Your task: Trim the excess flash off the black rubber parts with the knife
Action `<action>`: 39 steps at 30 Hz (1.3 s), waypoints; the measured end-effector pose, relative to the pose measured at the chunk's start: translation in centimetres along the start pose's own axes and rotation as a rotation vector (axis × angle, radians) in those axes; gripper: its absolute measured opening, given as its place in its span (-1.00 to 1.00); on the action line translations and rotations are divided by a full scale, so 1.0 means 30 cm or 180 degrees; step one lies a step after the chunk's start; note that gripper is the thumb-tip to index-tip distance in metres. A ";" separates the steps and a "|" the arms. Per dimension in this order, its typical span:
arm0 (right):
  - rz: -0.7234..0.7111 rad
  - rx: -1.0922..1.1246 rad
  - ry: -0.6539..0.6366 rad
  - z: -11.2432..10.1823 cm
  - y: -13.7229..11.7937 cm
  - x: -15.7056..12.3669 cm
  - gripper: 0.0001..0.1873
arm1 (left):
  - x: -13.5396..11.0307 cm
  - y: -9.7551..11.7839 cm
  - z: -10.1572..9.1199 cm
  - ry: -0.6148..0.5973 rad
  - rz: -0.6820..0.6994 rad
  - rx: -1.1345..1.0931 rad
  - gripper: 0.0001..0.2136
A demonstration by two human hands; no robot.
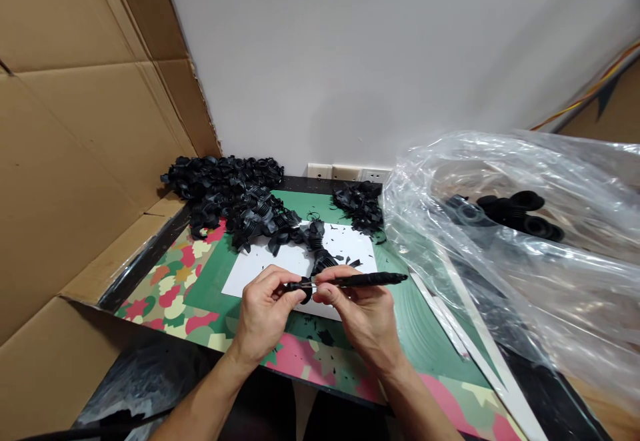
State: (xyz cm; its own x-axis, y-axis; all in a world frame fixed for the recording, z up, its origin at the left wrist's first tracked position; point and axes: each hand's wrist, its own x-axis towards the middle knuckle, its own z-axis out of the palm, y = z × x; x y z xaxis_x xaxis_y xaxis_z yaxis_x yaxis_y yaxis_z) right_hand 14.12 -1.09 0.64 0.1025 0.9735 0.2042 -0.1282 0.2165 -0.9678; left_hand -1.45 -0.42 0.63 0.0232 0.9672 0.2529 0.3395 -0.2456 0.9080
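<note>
Two hands point(267, 307), apparently one black piece point(307, 291)

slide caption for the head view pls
Left hand pinching a small black part, right hand holding a black-handled tool, over white paper near heaped black ribbed pieces.

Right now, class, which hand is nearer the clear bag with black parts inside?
Right. The right hand is left of the clear bag, apart from it; the left hand is farther left, beyond the right hand.

No legible text, label, brand, number or sign anywhere in view.
</note>
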 end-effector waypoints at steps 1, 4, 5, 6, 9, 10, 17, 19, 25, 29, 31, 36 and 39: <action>-0.0033 -0.0010 -0.0010 0.001 0.001 -0.001 -0.89 | 0.000 0.001 0.000 -0.0001 0.0020 0.0034 -0.93; -0.0153 0.0021 -0.0041 0.001 0.002 -0.001 -0.89 | -0.001 0.008 -0.001 -0.0002 0.0141 0.0172 -0.93; -0.0166 0.0028 -0.0059 0.000 0.001 0.000 -0.89 | -0.002 0.011 -0.002 0.0002 0.0212 0.0242 -0.93; -0.0148 0.0024 -0.0085 -0.002 -0.001 0.002 -0.88 | -0.003 0.014 -0.002 0.0020 0.0298 0.0320 -0.93; 0.0093 0.0036 -0.0134 -0.005 -0.006 0.011 -0.84 | -0.008 0.021 0.003 0.0099 0.0624 0.0535 -0.91; 0.0226 0.0097 -0.0123 -0.003 -0.008 0.012 -0.82 | -0.010 0.023 0.006 0.0120 0.0741 0.0578 -0.90; 0.1269 0.1396 -0.0638 0.027 -0.019 -0.025 -0.58 | -0.003 0.010 0.012 0.0152 0.0744 0.0482 -0.87; 0.1237 0.1364 -0.0513 0.013 -0.017 -0.030 -0.58 | 0.006 0.004 0.005 0.0203 0.0387 0.0248 -0.93; 0.0923 0.0798 0.0107 -0.033 0.000 -0.003 -0.64 | 0.013 0.007 0.000 0.0305 -0.0221 -0.0380 -0.95; 0.0635 0.0680 0.0117 -0.030 -0.001 0.006 -0.68 | 0.013 0.020 0.002 0.0328 -0.0687 -0.0725 -0.86; 0.0388 0.0604 0.0134 -0.030 -0.003 0.007 -0.70 | 0.018 0.028 -0.001 0.0285 -0.1110 -0.0985 -0.75; -0.0051 -0.0437 -0.0129 -0.009 0.000 -0.006 -0.83 | 0.035 0.045 0.007 0.0132 -0.1806 -0.1765 -0.55; -0.0392 -0.0893 -0.0361 0.019 0.006 -0.015 -0.86 | 0.035 0.049 0.024 -0.0030 -0.1944 -0.1844 -0.54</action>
State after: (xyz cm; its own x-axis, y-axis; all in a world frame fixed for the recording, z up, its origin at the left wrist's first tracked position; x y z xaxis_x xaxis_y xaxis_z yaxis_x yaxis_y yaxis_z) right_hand 13.47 -1.46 0.45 -0.0122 0.9466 0.3221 0.1566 0.3200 -0.9344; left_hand -0.26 0.28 1.97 0.0008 0.9408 -0.3390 -0.2413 0.3292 0.9129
